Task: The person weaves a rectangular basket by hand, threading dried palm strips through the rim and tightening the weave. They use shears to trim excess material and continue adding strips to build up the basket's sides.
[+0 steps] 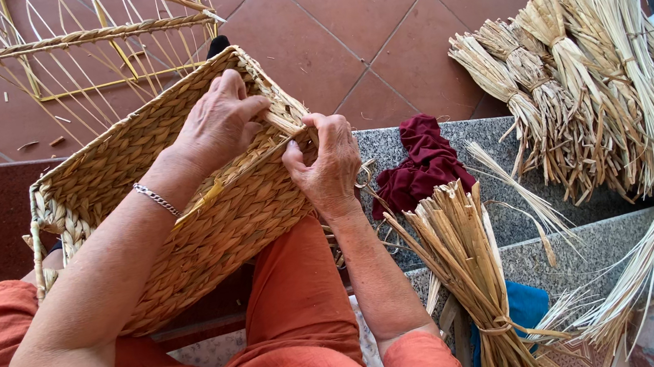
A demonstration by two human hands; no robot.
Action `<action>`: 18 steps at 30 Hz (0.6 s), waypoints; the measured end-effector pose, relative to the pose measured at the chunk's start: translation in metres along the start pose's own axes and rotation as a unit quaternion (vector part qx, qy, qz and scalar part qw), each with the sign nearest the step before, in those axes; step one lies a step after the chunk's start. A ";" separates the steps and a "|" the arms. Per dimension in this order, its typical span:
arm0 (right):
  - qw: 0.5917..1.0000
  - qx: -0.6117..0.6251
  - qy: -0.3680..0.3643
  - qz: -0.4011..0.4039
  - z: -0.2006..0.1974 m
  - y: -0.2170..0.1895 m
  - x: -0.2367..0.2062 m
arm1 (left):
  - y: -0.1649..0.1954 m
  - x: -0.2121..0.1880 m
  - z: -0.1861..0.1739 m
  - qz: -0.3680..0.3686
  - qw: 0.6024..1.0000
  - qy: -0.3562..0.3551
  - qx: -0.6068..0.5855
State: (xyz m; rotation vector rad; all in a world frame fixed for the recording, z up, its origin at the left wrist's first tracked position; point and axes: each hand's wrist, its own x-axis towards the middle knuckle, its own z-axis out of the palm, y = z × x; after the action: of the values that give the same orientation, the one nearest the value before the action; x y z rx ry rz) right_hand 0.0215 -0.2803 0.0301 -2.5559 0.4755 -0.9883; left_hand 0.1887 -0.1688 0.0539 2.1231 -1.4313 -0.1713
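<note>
- Straw-coloured strand, flat and dry, is pinched between the fingers of the right hand at the near corner of the basket; it looks light and bendy, likely to crack if folded sharply.
- Fingers of the left hand are curled together over the basket's rim, pressing the weave down just beside that same corner.
- Basket lies tilted on the person's lap, open side turned toward the left hand; its plaited walls look stiff enough to hold by the rim, light to lift, rough rather than slippery.
- Right of the basket, a dark red cloth rests on the stone step, near a tied bundle of reeds.
- Further right of the basket, more tied sheaves lie on the tiled floor.
- Beyond the basket, a bare yellow frame with loose strands stands on that floor.
</note>
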 end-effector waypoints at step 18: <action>0.944 0.248 -0.011 0.218 0.006 -0.008 -0.016 | -0.008 0.011 0.002 -0.202 0.701 -0.178 -0.661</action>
State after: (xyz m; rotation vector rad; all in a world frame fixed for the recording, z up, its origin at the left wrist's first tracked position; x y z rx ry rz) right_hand 0.0155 -0.2652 0.0199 -1.9011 0.6529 -0.7894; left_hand 0.1993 -0.1771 0.0500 1.0715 -0.5142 -1.3758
